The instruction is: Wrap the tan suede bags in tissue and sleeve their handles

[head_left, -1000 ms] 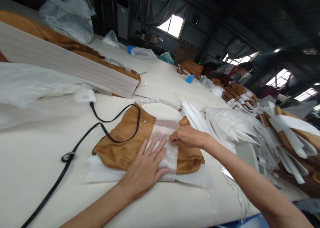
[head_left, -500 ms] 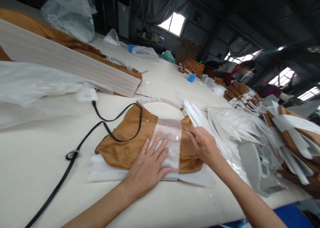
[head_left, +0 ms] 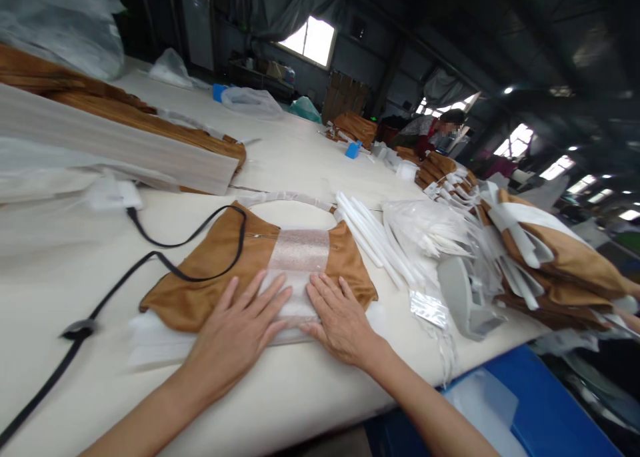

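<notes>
A tan brown handbag [head_left: 215, 243] lies flat before me on white foam sheeting [head_left: 160, 343]. Round its middle runs a translucent wrap band [head_left: 300, 247]. My left hand [head_left: 240, 323] rests flat, fingers spread, over the bag's lower part and the left side of the band. Opposite it, my right hand [head_left: 343, 317] lies palm down with fingers stretched on the band's right side and the bag. Neither hand grips anything. Across the bag's left half loops a black strap [head_left: 220, 278]. The bag's handle [head_left: 285, 197], in clear wrapping, arches behind it.
White foam tubes [head_left: 365, 237] and a plastic bag of white strips [head_left: 425, 223] lie right of the bag, near a grey tape dispenser [head_left: 463, 300]. Brown bags [head_left: 565, 243] are stacked further right. A blue bin [head_left: 545, 397] stands below the table edge. Another person [head_left: 430, 130] is behind.
My right hand has left the bag's right end, where its fingers were bent, and now lies flat on the band. The camera view has shifted right.
</notes>
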`<action>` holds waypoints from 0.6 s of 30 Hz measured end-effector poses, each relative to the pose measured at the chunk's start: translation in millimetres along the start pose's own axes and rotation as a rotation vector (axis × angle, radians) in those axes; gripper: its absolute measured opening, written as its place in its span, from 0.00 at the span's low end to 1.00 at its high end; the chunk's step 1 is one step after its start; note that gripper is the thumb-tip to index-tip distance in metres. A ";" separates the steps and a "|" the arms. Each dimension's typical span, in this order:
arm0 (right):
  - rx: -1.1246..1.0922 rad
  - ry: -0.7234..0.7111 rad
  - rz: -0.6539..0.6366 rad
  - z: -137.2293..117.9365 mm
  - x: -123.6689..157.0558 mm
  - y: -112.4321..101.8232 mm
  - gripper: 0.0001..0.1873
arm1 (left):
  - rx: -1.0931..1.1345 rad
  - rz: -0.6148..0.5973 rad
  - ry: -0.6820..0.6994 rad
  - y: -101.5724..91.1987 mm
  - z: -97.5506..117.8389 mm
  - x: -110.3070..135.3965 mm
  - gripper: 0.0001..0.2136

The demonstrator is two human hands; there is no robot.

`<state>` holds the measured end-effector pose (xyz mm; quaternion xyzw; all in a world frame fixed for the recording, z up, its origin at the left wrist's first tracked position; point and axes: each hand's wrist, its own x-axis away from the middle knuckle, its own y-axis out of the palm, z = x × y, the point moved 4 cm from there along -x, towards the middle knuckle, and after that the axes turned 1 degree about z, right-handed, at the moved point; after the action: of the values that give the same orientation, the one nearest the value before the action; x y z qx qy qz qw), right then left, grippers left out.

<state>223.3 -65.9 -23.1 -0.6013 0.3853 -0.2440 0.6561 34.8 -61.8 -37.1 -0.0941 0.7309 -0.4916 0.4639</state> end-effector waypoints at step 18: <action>-0.518 1.496 0.777 221.6 245.3 -128.3 0.14 | 0.332 0.052 -0.172 10.3 -3.9 3.7 0.28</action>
<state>561.9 -145.2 45.8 -0.2403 0.9343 -0.2385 0.1116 33.0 -56.4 -47.2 -0.0392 0.5997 -0.5834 0.5463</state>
